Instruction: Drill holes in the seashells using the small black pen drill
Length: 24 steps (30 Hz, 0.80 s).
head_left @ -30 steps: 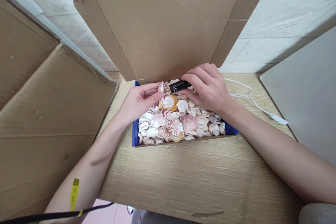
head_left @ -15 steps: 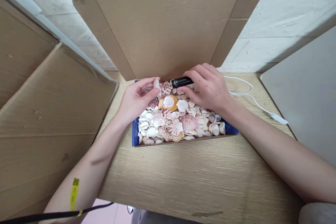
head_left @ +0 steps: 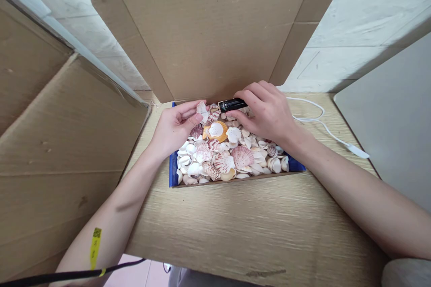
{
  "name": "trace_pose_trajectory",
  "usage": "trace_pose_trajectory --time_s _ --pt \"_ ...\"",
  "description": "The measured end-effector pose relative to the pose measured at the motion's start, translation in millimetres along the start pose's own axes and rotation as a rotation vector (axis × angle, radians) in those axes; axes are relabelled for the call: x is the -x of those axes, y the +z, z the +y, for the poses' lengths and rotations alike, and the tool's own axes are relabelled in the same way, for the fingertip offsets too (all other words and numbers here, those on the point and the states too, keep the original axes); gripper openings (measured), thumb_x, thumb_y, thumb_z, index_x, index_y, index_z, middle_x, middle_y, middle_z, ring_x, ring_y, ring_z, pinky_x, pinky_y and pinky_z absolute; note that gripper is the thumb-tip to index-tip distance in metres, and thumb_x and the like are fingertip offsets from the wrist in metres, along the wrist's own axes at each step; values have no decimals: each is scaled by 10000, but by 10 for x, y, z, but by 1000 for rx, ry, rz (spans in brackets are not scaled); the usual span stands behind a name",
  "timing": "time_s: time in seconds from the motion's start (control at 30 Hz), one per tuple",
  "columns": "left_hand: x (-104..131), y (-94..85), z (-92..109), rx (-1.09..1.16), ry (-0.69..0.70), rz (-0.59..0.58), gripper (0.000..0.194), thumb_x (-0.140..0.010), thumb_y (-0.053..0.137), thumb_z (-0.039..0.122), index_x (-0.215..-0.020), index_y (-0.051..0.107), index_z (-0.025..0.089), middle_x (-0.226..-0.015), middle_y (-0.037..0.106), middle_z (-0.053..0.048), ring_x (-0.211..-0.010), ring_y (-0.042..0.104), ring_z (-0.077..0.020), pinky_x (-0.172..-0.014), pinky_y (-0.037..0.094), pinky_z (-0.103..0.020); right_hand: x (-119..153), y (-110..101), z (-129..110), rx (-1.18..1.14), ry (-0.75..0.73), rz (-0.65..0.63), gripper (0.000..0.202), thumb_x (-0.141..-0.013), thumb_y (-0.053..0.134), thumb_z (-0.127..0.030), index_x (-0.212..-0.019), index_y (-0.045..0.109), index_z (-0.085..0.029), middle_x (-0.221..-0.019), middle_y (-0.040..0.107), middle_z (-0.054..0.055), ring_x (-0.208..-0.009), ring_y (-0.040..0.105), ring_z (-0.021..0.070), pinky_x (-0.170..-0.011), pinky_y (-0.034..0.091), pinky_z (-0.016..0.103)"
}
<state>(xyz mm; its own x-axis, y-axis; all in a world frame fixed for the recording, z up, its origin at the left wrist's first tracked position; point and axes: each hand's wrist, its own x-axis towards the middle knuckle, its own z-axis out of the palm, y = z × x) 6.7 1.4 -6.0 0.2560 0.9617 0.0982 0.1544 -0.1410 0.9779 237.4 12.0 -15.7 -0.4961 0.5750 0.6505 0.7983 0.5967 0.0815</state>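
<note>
The left hand (head_left: 174,128) pinches a small pale, ribbed seashell (head_left: 202,110) between thumb and fingers, raised at the far left part of the pile. The right hand (head_left: 266,110) grips a short, glossy black cylinder (head_left: 233,105), thumb below and fingers over the top, its end pointing left toward that shell, with a small gap between the two

Below both hands lies a shallow brown cardboard box with blue side walls (head_left: 173,168), filled with white, cream and pink-striped seashells (head_left: 224,162). Just under the cylinder's end sits an orange fan-shaped shell (head_left: 206,133) with a round white dotted shell (head_left: 216,129) on top; a dark purple shell (head_left: 196,132) lies near the left thumb

The box rests on a pale wood-grain table (head_left: 242,219). At its far edge a broad brown cardboard panel (head_left: 215,31) stands up, and creased brown cardboard (head_left: 67,139) fills the left side. Right of the box a thin white cable (head_left: 305,120) runs to a white connector (head_left: 357,151) beside a smooth grey panel (head_left: 393,112). A black cord (head_left: 67,276) with a yellow tag (head_left: 95,249) crosses before the left forearm; behind everything is a whitish block-patterned wall (head_left: 367,13)
</note>
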Motion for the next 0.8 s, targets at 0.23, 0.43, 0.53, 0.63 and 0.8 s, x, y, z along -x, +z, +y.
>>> trace_pose_trajectory --time_s 0.23,0.43,0.53,0.63,0.8 --pt "8 -3 25 -30 -23 -10 399 -791 709 317 -1157 671 165 -1151 706 -93 -1016 688 -248 -890 569 -372 -13 -16 -14 2 24 -23 442 -901 437 -558 -934 616 -155 -823 623 75 -746 503 200 -668 375 320" --pt "11 -3 37 -13 -14 -11 381 -796 705 293 -1149 671 153 -1141 711 -86 -1051 675 -239 -919 555 -353 -11 -36 -57 -25 114 -161 524 -927 343 -559 -802 635 -142 -689 613 64 -609 501 156 -549 291 291" --pt "12 1 35 -14 -2 2 372 -798 705 276 -1143 671 140 -1128 716 -90 -1048 677 -232 -927 548 -341 -5 -48 -67 -41 118 -225 563 -918 314 -597 -776 628 -152 -668 612 49 -567 491 138 -519 237 286" --pt "9 1 28 -27 0 5 371 -803 702 272 -1143 670 129 -1126 717 -99 -1029 684 -229 -901 557 -326 4 -45 -58 -62 87 -235 545 -893 357 -630 -872 631 -159 -701 632 36 -577 505 131 -524 227 278" --pt "7 -12 17 -41 -11 -5 380 -814 689 307 -1164 667 159 -1147 709 -92 -1015 686 -240 -872 568 -340 4 -30 -23 -26 17 -164 439 -916 413 -564 -932 600 -168 -753 634 33 -643 518 144 -558 269 282"
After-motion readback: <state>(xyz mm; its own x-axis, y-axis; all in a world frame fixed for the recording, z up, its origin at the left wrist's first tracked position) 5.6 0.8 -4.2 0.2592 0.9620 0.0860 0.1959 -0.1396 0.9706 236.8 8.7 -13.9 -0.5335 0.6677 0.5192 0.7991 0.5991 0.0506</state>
